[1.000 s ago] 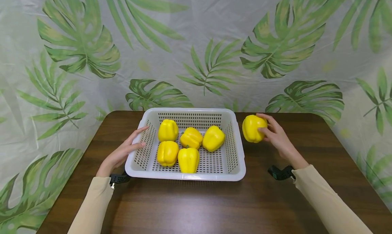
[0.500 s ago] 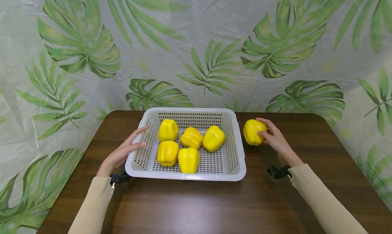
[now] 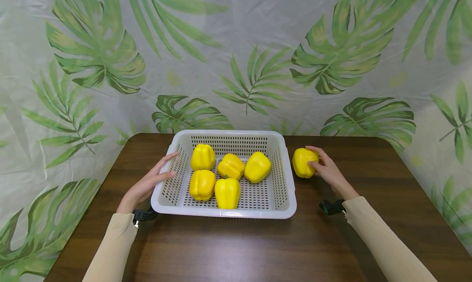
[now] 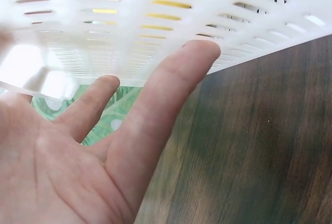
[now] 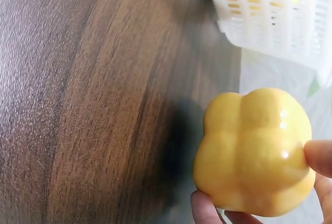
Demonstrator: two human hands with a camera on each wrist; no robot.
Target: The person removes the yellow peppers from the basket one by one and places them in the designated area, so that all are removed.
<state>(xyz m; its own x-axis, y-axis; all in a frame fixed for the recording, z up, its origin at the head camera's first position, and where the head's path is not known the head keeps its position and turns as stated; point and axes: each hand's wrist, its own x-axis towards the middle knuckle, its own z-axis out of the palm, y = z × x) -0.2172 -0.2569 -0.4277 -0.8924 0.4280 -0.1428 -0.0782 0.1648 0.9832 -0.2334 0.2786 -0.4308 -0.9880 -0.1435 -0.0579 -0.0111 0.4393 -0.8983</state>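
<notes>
My right hand (image 3: 330, 171) holds a yellow bell pepper (image 3: 303, 163) just right of the basket. In the right wrist view, thumb and fingers pinch this lobed, glossy pepper (image 5: 254, 154) around its sides, with a dark shadow on the table beside it. At the basket's left side is my left hand (image 3: 145, 183), its fingers fairly straight and at the rim. The left wrist view has its thumb (image 4: 171, 89) extended against the slotted white wall (image 4: 124, 47). Several yellow bell peppers (image 3: 227, 193) lie inside the white slotted plastic basket (image 3: 223, 212).
The basket stands at the back middle of a dark brown wooden table (image 3: 236, 249). Behind the table hangs a pale cloth (image 3: 258, 28) printed with green leaves. Black wrist straps (image 3: 145, 214) show on both arms.
My right hand has brought its pepper slightly down and toward me, still right of the basket. The left hand, the basket and the peppers inside have stayed in place.
</notes>
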